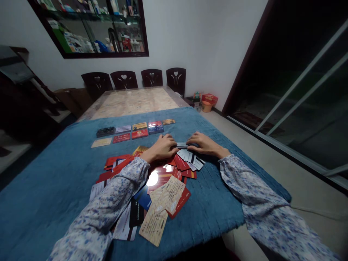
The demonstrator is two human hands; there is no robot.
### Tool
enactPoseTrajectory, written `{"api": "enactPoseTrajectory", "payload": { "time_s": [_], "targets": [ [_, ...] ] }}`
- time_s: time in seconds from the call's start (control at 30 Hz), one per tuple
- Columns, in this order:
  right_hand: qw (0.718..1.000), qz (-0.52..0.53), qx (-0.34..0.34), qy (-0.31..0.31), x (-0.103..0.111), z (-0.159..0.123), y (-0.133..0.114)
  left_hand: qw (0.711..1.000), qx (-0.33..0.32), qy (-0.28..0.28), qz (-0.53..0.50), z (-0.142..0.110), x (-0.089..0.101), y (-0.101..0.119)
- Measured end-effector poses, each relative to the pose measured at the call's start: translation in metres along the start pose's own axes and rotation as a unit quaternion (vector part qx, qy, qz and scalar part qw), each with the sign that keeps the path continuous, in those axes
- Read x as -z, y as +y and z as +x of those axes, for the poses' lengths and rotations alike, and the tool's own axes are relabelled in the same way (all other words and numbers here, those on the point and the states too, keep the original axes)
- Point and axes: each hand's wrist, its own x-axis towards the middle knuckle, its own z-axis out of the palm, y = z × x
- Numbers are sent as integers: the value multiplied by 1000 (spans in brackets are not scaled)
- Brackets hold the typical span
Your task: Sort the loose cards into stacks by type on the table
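A pale card with a dark stripe (182, 146) lies between my two hands. My left hand (161, 148) has curled fingers closed at the card's left end. From the other side, the bent fingers of my right hand (203, 144) grip its right end. Whether it is one card or a small stack, I cannot tell. Just below are several pale striped cards (187, 156), fanned out beside red cards (181, 163). A loose pile spreads nearer to me, with beige patterned cards (154, 225) on top and a blue card (143, 197). My left forearm hides part of it.
Beyond my hands stand sorted stacks in two rows, among them a black stack (105, 131), a yellow stack (139, 126) and a red stack (139, 134). A blue cloth (54, 174) covers the near table. Dark chairs (152, 78) line the far end.
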Motion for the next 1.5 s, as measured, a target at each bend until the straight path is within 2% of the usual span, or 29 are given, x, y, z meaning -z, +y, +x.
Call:
{"api": "enactPoseTrajectory", "payload": {
  "time_s": [0.3, 0.53, 0.8, 0.9, 1.2, 1.5],
  "targets": [
    [998, -12, -3, 55, -6, 2, -2, 1000, 6, 24, -17, 2, -1, -9],
    [993, -19, -28, 110, -17, 5, 4, 997, 37, 49, -45, 3, -8, -21],
    [986, -29, -72, 146, -26, 10, -1, 994, 48, 82, -60, 4, -15, -32],
    [983, -41, -86, 155, -27, 11, -3, 991, 52, 100, -72, 5, -18, -34],
    [978, -57, -74, 188, -34, 12, 1, 979, 80, 165, -93, 6, -28, -36],
    [979, -31, -90, 178, -34, 12, -4, 979, 84, 174, -67, 7, -30, -35]
  ]
}}
